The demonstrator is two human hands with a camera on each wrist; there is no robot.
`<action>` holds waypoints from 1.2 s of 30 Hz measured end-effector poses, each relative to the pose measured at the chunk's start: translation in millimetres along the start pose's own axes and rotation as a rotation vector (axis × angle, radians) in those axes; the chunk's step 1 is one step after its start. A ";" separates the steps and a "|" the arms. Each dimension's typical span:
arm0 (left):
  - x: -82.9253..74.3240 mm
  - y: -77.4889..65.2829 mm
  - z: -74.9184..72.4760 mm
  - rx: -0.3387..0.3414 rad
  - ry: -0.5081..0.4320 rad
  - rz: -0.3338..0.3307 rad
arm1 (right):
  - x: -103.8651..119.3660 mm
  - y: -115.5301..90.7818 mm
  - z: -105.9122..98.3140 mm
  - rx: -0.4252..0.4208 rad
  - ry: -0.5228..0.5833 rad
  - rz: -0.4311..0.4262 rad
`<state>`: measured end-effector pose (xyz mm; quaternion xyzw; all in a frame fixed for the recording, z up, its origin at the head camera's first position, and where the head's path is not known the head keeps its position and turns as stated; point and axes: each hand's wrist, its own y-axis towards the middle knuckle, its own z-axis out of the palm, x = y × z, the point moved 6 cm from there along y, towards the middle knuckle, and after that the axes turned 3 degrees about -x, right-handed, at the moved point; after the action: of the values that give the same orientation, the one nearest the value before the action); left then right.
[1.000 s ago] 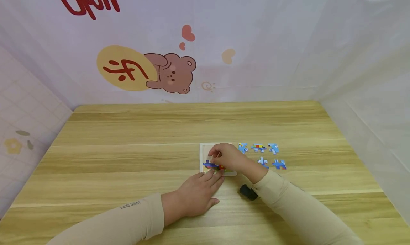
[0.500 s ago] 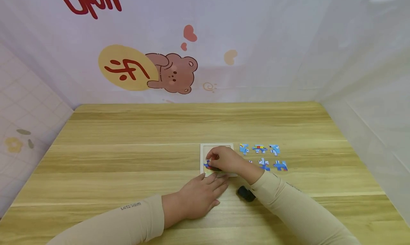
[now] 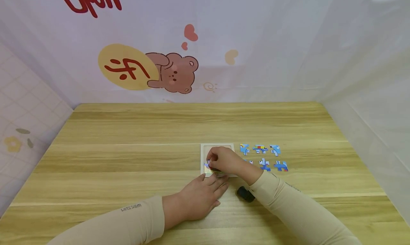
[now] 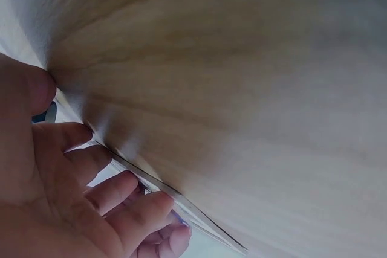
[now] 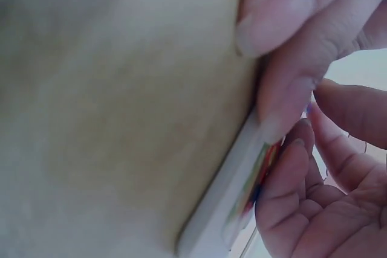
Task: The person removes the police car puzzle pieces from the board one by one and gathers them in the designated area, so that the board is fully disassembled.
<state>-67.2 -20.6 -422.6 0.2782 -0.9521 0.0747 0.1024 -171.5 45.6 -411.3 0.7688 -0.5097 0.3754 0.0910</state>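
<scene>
A shallow puzzle tray (image 3: 202,156) with a pale rim lies on the table. My left hand (image 3: 201,197) rests palm down before it, fingers extended with the tips on its near edge; in the left wrist view those fingers (image 4: 139,216) line the rim. Over the tray, my right hand (image 3: 224,161) pinches a puzzle piece (image 3: 207,164) between thumb and forefinger near the left side, hiding much of the tray. A red, blue and green printed picture (image 5: 260,179) shows inside the tray in the right wrist view, below my curled right-hand fingers (image 5: 284,185).
Several loose blue puzzle pieces (image 3: 260,149) lie in two rows right of the tray, the near row partly behind my right wrist. A small black object (image 3: 245,194) sits beside my right sleeve. Printed cloth (image 3: 272,67) stands behind the table.
My right hand has shifted slightly left and down over the tray, and the piece at its fingertips now looks paler. My left fingertips have slid slightly right along the near edge.
</scene>
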 end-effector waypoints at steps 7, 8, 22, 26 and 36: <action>0.9 0.8 0.7 0.014 -0.031 -0.005 | -0.8 0.4 -0.5 0.025 0.087 -0.016; 1.1 0.9 0.8 0.016 -0.036 -0.006 | -0.8 0.5 -0.6 0.025 0.092 -0.016; 0.9 -0.3 2.7 0.037 -0.046 -0.016 | -9.4 -0.5 -4.4 0.024 0.250 0.015; 1.0 -0.6 3.0 0.039 -0.049 -0.016 | -11.7 -1.1 -6.3 0.029 0.324 0.006; 1.0 -0.5 4.3 0.049 -0.063 -0.022 | -14.8 -8.3 -18.6 0.006 0.434 -0.012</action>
<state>-68.4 -22.4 -426.4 0.2933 -0.9497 0.0878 0.0662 -176.4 69.8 -406.1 0.6731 -0.4724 0.5333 0.1984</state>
